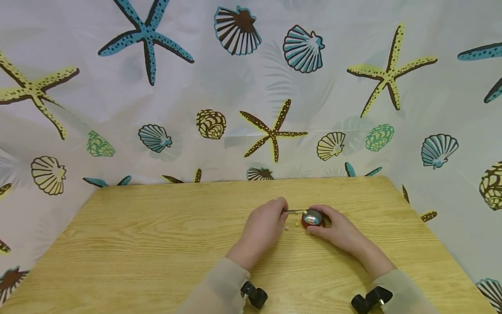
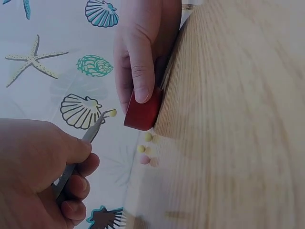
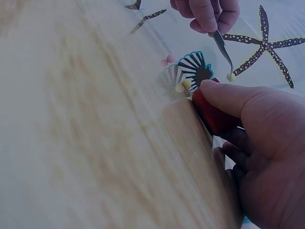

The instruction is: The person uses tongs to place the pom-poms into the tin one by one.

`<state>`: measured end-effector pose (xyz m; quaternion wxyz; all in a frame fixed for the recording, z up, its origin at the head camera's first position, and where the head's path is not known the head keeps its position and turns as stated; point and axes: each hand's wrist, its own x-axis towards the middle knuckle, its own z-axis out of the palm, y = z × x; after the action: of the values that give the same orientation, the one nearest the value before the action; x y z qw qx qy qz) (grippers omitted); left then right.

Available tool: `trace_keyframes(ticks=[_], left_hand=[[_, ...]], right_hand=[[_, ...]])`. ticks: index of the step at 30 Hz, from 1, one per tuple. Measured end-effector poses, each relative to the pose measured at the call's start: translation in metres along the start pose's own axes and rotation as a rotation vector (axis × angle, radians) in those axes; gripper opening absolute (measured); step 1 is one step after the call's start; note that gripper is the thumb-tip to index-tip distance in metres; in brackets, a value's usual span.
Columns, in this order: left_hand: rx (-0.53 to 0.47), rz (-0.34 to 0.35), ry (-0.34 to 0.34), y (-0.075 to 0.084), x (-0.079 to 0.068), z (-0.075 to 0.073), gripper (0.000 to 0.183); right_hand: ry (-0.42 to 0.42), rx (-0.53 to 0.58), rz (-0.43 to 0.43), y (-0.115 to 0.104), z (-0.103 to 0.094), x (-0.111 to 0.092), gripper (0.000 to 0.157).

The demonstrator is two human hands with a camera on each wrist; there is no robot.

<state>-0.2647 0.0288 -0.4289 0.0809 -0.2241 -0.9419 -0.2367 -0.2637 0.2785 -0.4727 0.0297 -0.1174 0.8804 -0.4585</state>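
My left hand [image 1: 263, 226] pinches grey tweezers [image 2: 95, 130] with bent tips. At those tips is a small yellow ball [image 3: 230, 77], held close to the rim of a little red cup [image 2: 143, 115]. In the head view the cup's shiny silver inside shows a few pale coloured balls. Thumb and fingers of my right hand [image 1: 342, 230] grip the cup from its right side, keeping it upright on the table. Loose on the wood, left of the cup, lie two yellow balls [image 2: 148, 137] and a pink ball [image 2: 145, 160].
The wooden table [image 1: 157, 244] runs wide to the left and toward the front. Behind it and at both sides hangs a white cloth [image 1: 235, 87] printed with starfish and shells. A black wrist mount [image 1: 254, 295] sits on each sleeve.
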Motion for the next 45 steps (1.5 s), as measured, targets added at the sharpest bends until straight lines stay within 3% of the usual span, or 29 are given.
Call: trace_keyframes(ticks=[25,45], left_hand=[[0.074,-0.005,-0.018,-0.003,0.001,0.013,0.006],[0.067,-0.002,0.003,-0.003,-0.006,-0.004,0.005]], right_hand=[[0.003,-0.02,0.01,-0.001,0.001,0.0,0.068],[-0.005,0.006,0.012,-0.003,0.0,-0.002,0.068]])
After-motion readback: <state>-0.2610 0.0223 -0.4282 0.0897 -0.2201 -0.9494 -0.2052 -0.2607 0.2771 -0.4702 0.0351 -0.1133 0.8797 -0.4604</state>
